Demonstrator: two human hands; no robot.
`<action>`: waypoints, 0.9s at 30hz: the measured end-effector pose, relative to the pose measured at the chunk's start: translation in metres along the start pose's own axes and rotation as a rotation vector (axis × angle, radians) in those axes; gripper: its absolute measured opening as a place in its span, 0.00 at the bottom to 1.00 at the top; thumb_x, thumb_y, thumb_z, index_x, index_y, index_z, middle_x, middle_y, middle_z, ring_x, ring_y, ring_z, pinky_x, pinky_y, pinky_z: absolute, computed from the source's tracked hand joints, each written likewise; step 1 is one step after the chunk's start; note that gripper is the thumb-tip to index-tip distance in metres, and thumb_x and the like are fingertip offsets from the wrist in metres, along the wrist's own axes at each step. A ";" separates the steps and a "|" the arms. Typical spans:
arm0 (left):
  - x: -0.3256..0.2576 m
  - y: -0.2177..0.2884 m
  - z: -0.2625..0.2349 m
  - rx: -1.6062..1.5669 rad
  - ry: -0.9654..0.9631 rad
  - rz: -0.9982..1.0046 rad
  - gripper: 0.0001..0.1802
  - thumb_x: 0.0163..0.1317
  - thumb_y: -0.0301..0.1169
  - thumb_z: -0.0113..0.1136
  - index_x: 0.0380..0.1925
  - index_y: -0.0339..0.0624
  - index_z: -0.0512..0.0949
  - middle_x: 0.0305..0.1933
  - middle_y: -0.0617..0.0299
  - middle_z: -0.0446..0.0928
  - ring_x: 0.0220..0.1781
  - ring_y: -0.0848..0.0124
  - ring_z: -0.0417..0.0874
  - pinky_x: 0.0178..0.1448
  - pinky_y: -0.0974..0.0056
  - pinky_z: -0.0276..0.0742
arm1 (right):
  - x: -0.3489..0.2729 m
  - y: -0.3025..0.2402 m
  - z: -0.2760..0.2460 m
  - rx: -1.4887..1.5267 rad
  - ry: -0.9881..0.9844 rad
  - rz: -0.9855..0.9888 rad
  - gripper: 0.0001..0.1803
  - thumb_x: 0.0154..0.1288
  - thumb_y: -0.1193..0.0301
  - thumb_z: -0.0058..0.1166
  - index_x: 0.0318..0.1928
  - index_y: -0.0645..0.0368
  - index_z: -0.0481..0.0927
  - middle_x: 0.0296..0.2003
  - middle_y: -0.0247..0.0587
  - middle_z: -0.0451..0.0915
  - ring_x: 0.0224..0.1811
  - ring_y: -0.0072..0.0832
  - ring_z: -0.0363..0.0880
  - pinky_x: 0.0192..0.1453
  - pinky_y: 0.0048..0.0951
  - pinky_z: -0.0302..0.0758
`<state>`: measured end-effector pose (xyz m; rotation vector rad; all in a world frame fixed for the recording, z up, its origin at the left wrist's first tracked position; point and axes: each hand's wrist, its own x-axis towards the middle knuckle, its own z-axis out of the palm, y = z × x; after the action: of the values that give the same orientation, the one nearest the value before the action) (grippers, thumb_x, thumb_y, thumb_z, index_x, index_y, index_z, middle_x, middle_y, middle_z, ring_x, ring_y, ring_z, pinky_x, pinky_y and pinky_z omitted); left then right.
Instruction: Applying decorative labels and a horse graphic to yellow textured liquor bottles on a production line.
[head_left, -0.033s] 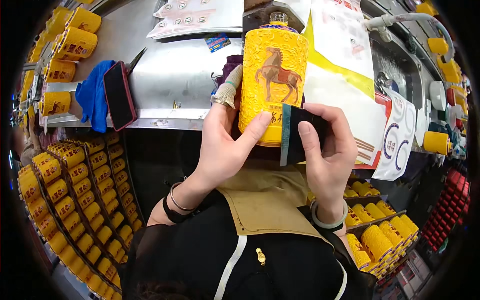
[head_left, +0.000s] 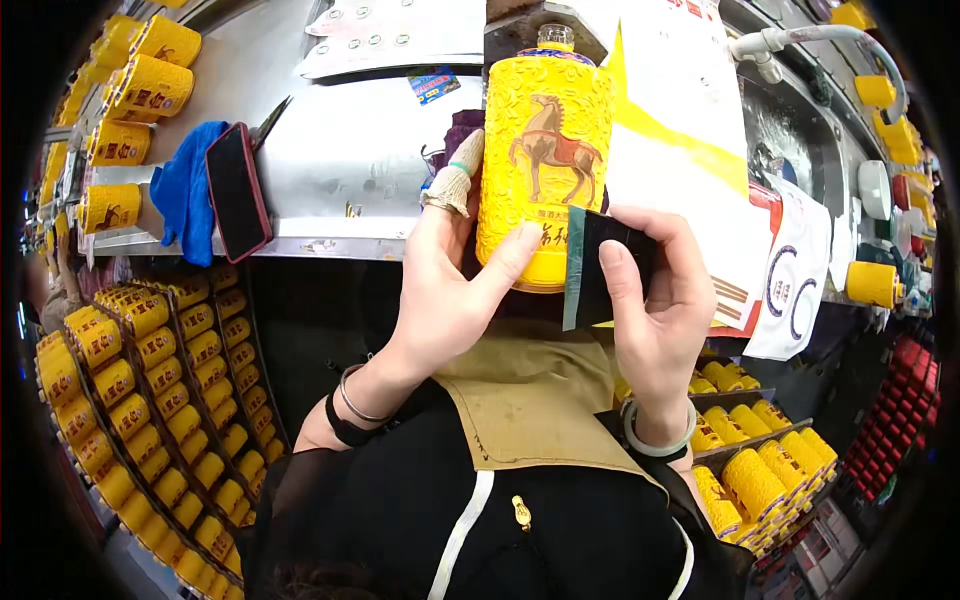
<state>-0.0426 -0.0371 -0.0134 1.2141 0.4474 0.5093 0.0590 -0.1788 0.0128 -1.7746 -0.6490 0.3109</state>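
So my left hand (head_left: 450, 290) is wrapped around one yellow horse bottle (head_left: 543, 150), upright above my lap. My right hand (head_left: 655, 300) pinches one dark card (head_left: 600, 270) just right of it.

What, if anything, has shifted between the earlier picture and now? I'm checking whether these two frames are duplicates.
Nothing visibly changed. The left hand keeps its grip on the tall yellow embossed bottle with a horse picture, and the right hand holds the small dark rectangular card against the bottle's lower part, as before.
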 end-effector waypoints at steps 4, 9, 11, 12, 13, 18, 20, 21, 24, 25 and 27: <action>-0.001 -0.002 -0.002 0.000 -0.026 0.006 0.43 0.69 0.23 0.64 0.77 0.25 0.51 0.76 0.45 0.63 0.77 0.62 0.66 0.79 0.57 0.62 | 0.014 0.000 -0.014 -0.224 0.031 -0.161 0.10 0.69 0.82 0.59 0.49 0.66 0.82 0.42 0.45 0.82 0.44 0.34 0.82 0.50 0.29 0.77; 0.000 -0.009 0.004 0.139 -0.012 0.080 0.47 0.66 0.22 0.67 0.77 0.26 0.48 0.75 0.45 0.63 0.76 0.62 0.66 0.78 0.58 0.64 | 0.045 -0.026 -0.018 -0.399 -0.183 -0.474 0.20 0.64 0.83 0.59 0.57 0.62 0.83 0.42 0.44 0.82 0.43 0.39 0.80 0.51 0.34 0.77; 0.000 -0.008 0.004 0.101 -0.006 0.078 0.47 0.66 0.22 0.67 0.77 0.26 0.48 0.75 0.45 0.63 0.76 0.62 0.66 0.78 0.58 0.65 | 0.056 -0.038 -0.012 -0.497 -0.377 -0.558 0.23 0.59 0.85 0.60 0.56 0.60 0.85 0.41 0.42 0.84 0.44 0.39 0.79 0.48 0.35 0.77; 0.000 -0.007 0.005 0.082 -0.003 0.076 0.47 0.66 0.22 0.67 0.77 0.26 0.48 0.75 0.45 0.63 0.76 0.63 0.67 0.78 0.58 0.65 | 0.060 -0.037 -0.010 -0.527 -0.362 -0.613 0.25 0.58 0.86 0.60 0.57 0.59 0.85 0.42 0.42 0.84 0.44 0.39 0.78 0.48 0.35 0.77; 0.000 -0.009 0.004 0.075 -0.006 0.087 0.47 0.66 0.22 0.67 0.77 0.26 0.48 0.75 0.45 0.63 0.76 0.62 0.67 0.78 0.58 0.65 | 0.068 -0.034 -0.008 -0.557 -0.346 -0.668 0.26 0.56 0.86 0.61 0.57 0.58 0.85 0.42 0.41 0.84 0.43 0.39 0.78 0.48 0.34 0.77; -0.005 -0.005 -0.001 0.031 -0.053 0.009 0.55 0.61 0.24 0.74 0.78 0.26 0.44 0.78 0.45 0.58 0.80 0.60 0.62 0.80 0.55 0.62 | 0.075 -0.029 -0.014 -0.674 -0.221 -0.967 0.26 0.50 0.79 0.64 0.54 0.59 0.86 0.45 0.35 0.87 0.42 0.34 0.78 0.47 0.32 0.77; -0.010 -0.004 -0.012 0.155 -0.136 0.060 0.61 0.57 0.26 0.78 0.79 0.26 0.42 0.80 0.44 0.55 0.82 0.58 0.59 0.82 0.54 0.59 | 0.062 -0.025 -0.016 -0.636 -0.316 -1.066 0.23 0.49 0.71 0.62 0.50 0.59 0.87 0.43 0.34 0.86 0.42 0.31 0.78 0.46 0.31 0.77; -0.011 -0.011 -0.021 0.148 -0.174 0.070 0.68 0.51 0.27 0.82 0.79 0.27 0.39 0.82 0.43 0.52 0.83 0.56 0.55 0.84 0.53 0.55 | 0.052 -0.021 -0.017 -0.583 -0.398 -1.098 0.23 0.49 0.68 0.62 0.48 0.59 0.87 0.42 0.33 0.85 0.42 0.29 0.78 0.46 0.30 0.77; -0.018 -0.019 -0.022 0.247 -0.123 0.091 0.67 0.49 0.28 0.84 0.79 0.26 0.44 0.80 0.41 0.57 0.83 0.55 0.56 0.83 0.53 0.56 | 0.033 -0.026 -0.015 -0.440 -0.585 -1.002 0.22 0.52 0.69 0.71 0.50 0.59 0.87 0.38 0.33 0.86 0.35 0.28 0.78 0.39 0.30 0.75; -0.022 -0.025 -0.020 0.329 -0.066 0.197 0.65 0.47 0.30 0.85 0.78 0.26 0.49 0.78 0.40 0.60 0.81 0.53 0.61 0.81 0.52 0.61 | 0.038 -0.034 -0.013 -0.476 -0.567 -0.875 0.21 0.54 0.67 0.73 0.49 0.59 0.86 0.34 0.34 0.85 0.32 0.29 0.77 0.36 0.30 0.74; -0.021 -0.019 -0.021 0.566 -0.049 0.171 0.64 0.45 0.31 0.86 0.77 0.27 0.52 0.76 0.41 0.62 0.77 0.51 0.67 0.77 0.54 0.67 | 0.060 -0.025 -0.006 -0.605 -0.350 -0.844 0.19 0.53 0.70 0.73 0.47 0.59 0.86 0.33 0.33 0.83 0.31 0.31 0.75 0.35 0.31 0.72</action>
<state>-0.0692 -0.0383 -0.0365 1.8167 0.4636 0.5137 0.1042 -0.1443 0.0451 -1.8208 -1.8080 -0.1908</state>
